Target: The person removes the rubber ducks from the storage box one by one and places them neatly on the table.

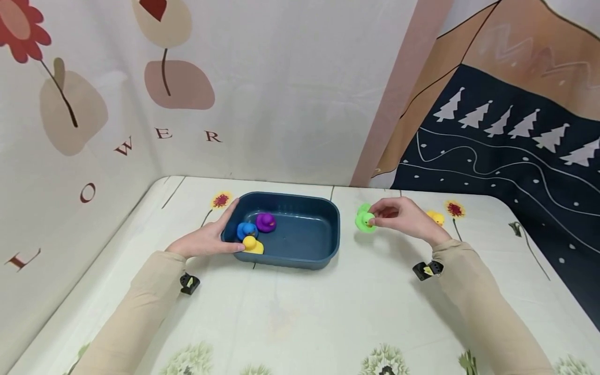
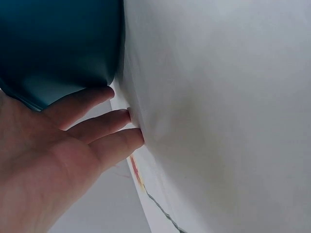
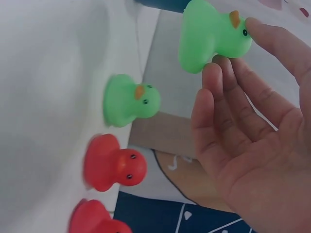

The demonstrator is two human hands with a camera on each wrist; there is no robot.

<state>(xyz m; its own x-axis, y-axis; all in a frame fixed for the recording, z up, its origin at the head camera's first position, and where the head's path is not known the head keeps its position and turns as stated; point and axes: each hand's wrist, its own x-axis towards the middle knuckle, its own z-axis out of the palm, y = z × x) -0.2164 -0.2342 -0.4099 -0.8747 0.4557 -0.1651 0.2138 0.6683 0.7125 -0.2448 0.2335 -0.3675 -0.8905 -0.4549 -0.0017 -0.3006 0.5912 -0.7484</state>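
A dark blue plastic tub (image 1: 304, 229) stands on the table, holding a purple duck (image 1: 265, 222), a blue duck (image 1: 246, 230) and a yellow duck (image 1: 253, 245) at its left end. My left hand (image 1: 206, 240) grips that end, thumb over the near rim; in the left wrist view its fingers (image 2: 97, 124) lie along the outer wall. Right of the tub, my right hand (image 1: 404, 219) pinches a light green rubber duck (image 3: 209, 39) between thumb and fingertips. Another green duck (image 3: 124, 102) stands close by on the table.
In the right wrist view, a red duck (image 3: 107, 162) and a pinkish-red duck (image 3: 92, 221) stand in a row past the green one. Another yellow duck (image 1: 436, 217) is partly hidden behind my right wrist. Printed cloth walls (image 1: 281, 104) rise at the table's back.
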